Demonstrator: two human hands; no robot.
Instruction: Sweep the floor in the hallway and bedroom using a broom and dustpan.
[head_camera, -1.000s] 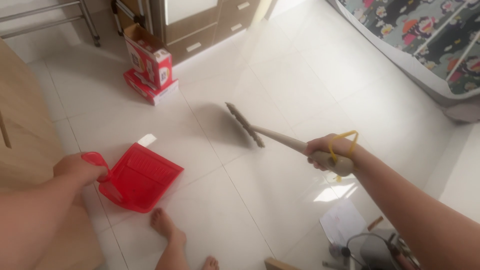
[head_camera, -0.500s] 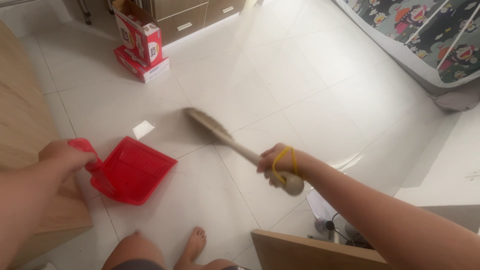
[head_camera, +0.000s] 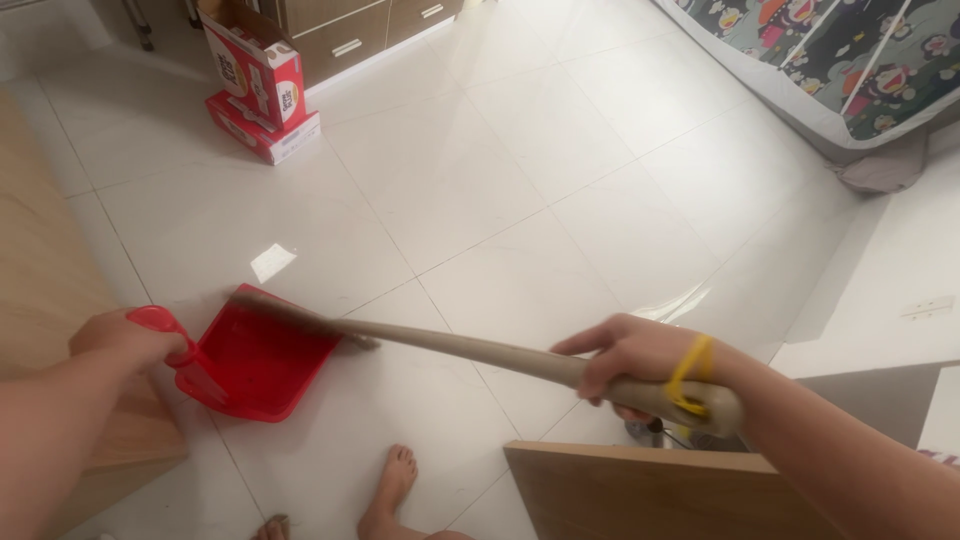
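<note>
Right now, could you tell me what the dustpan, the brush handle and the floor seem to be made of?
Dustpan: red plastic by its look, glossy, with moulded ribs. Brush handle: beige and smooth, probably plastic, possibly painted wood; blur leaves it open. Floor: large white tiles, likely glazed ceramic, with grout lines and shiny reflections.

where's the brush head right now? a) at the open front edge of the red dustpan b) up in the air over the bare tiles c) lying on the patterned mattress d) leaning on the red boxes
a: the brush held by the right hand has its bristle end along the open front edge of the red dustpan, which the left hand grips by the handle.
</note>
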